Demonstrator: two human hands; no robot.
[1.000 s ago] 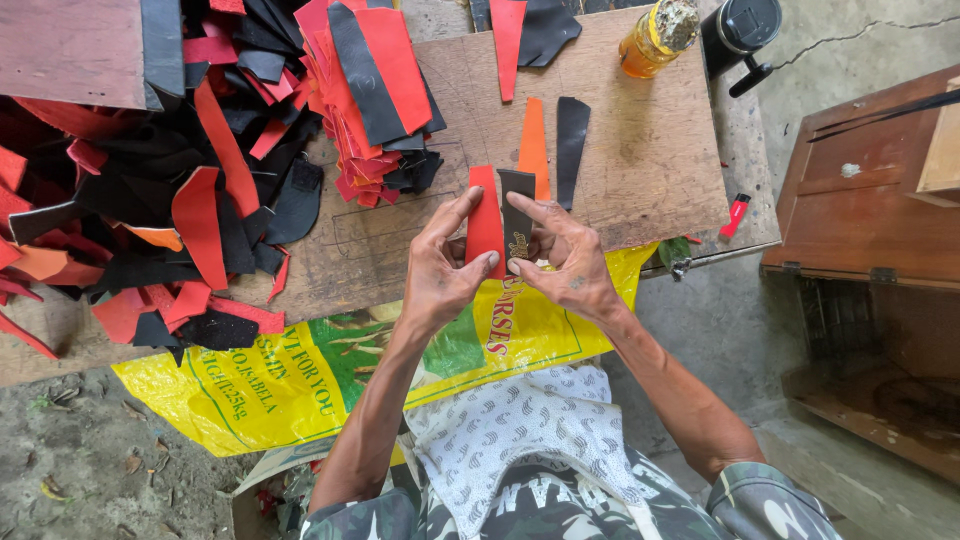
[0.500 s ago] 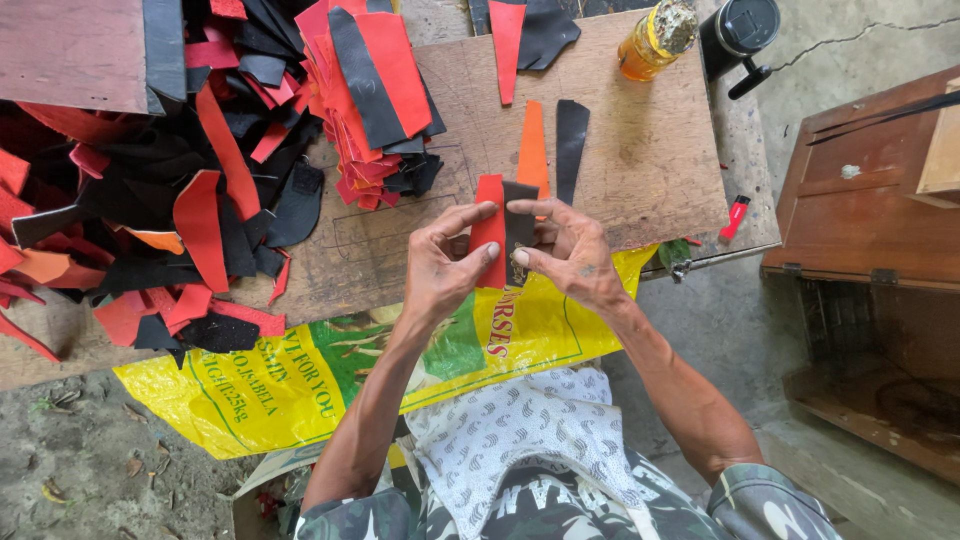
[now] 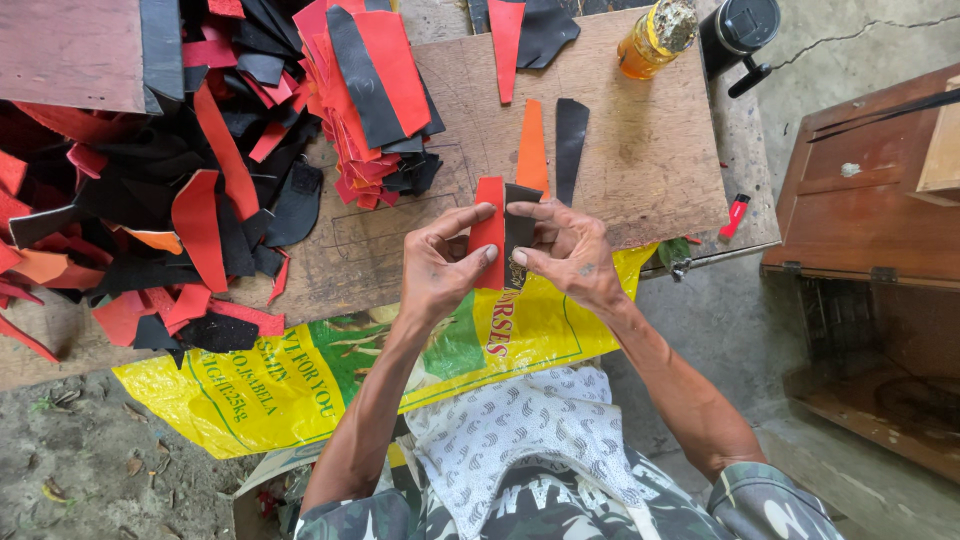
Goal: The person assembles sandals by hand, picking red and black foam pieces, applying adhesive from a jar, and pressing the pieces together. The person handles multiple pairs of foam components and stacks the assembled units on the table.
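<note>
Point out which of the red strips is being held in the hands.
The red strip pinched upright by the left hand, side by side with a black strip in the right hand; the other red pieces lie on the board.

Lighting: you work in soft, even daylight, bright across the counter [image 3: 640, 150]; no hard shadows, only faint ones under your hands. Glare: mild sheen on the yellow sack [image 3: 300, 390] and the amber bottle [image 3: 655, 40]. Dim zone: the open wooden box [image 3: 880, 330] falls into shade inside. Focus: sharp at centre, no motion blur. Distortion: wide-angle stretching at the edges, strongest along the bottom over your clothing.
</note>
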